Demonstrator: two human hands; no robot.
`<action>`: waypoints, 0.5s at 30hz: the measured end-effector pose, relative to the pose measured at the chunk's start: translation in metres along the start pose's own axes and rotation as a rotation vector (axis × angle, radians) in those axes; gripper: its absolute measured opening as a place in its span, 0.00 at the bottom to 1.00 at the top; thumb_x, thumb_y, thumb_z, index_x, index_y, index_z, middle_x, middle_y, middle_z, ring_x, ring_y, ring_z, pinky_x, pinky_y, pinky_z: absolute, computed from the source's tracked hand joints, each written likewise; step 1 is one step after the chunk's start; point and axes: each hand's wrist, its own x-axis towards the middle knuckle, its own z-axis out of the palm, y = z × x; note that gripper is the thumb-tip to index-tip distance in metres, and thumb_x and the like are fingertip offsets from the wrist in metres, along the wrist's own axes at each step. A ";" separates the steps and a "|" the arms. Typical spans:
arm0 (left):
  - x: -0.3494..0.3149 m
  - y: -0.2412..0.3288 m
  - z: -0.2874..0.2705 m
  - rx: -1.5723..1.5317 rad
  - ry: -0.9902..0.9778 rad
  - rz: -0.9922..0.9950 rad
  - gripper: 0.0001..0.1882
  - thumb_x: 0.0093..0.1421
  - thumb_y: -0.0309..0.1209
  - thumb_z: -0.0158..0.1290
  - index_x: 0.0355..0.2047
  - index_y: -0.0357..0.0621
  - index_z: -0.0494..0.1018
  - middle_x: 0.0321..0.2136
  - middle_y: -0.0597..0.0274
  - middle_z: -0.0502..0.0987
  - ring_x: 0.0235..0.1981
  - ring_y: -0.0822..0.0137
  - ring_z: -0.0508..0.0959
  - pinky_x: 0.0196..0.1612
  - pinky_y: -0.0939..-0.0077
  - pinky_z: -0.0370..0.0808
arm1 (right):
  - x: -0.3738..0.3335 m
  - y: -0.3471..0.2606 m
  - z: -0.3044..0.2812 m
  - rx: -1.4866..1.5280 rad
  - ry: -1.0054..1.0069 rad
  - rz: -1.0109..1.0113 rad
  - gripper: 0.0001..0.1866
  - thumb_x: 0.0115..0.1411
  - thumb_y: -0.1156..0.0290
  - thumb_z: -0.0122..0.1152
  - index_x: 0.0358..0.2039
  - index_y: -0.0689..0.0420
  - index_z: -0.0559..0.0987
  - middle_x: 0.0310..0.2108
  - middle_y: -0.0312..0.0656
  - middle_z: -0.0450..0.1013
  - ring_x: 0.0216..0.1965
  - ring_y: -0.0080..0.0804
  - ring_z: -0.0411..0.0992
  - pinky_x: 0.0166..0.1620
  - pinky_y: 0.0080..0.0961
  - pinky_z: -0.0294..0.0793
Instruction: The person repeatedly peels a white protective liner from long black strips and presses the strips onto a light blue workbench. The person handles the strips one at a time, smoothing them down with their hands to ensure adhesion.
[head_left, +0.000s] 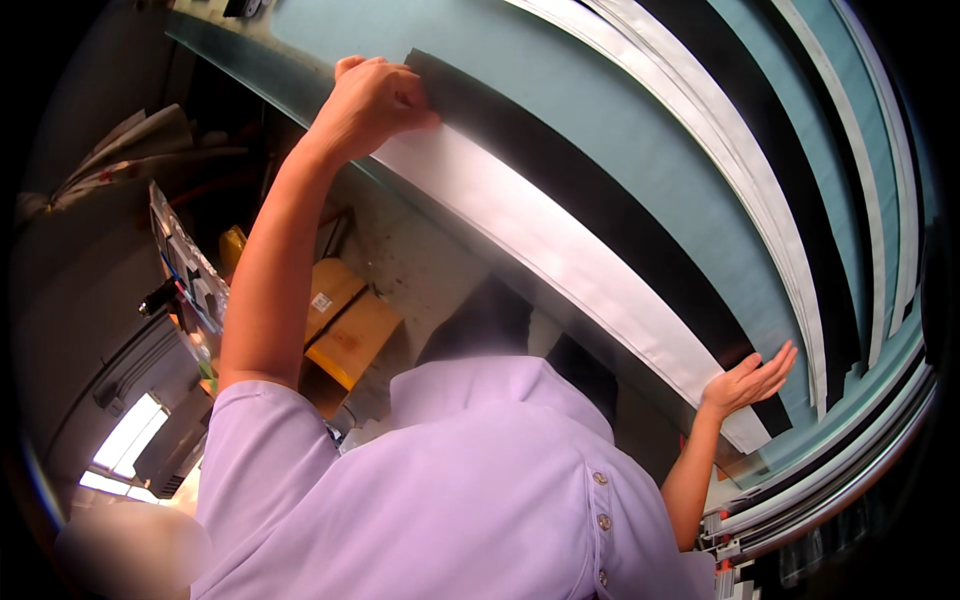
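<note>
My left grip [376,108] is curled over the left ends of a white strip [540,225] and a black strip [585,190]; its fingertips are hidden, so I cannot tell whether it pinches either one. My right grip [748,384] is released, palm turned up and fingers extended, at the strips' right ends, and it covers part of both there.

The two strips lie side by side just inside the near edge of the worktop [650,195], white nearer me, black beyond. Their long axes follow that edge, from its left part toward the right edge; the bend in them comes at least partly from the lens.

Farther across, white strips [700,110] and another black strip [745,100] run much the same way, their far ends cut off at the top. Rails [850,470] by the right edge sink into dark. Below the near edge, a box [345,325] is partly hidden by my left arm.
</note>
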 end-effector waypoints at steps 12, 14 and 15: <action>-0.002 0.005 0.001 0.137 -0.005 -0.006 0.12 0.51 0.37 0.65 0.26 0.44 0.77 0.26 0.63 0.78 0.34 0.63 0.76 0.54 0.66 0.59 | -0.003 0.003 0.000 0.023 0.011 0.008 0.31 0.74 0.50 0.36 0.69 0.57 0.61 0.71 0.50 0.56 0.72 0.50 0.52 0.70 0.55 0.44; -0.007 0.007 0.004 0.224 0.176 -0.039 0.15 0.51 0.39 0.66 0.30 0.45 0.74 0.28 0.63 0.78 0.35 0.64 0.76 0.51 0.66 0.60 | -0.004 0.004 0.001 0.004 0.022 0.006 0.31 0.74 0.50 0.37 0.69 0.56 0.61 0.71 0.50 0.55 0.72 0.49 0.52 0.70 0.55 0.44; -0.009 0.008 0.007 0.268 0.267 -0.053 0.17 0.51 0.40 0.67 0.32 0.46 0.73 0.29 0.63 0.78 0.36 0.65 0.77 0.50 0.66 0.60 | -0.005 0.004 0.001 -0.014 0.032 0.007 0.31 0.74 0.50 0.37 0.69 0.56 0.61 0.71 0.49 0.55 0.72 0.49 0.52 0.70 0.55 0.44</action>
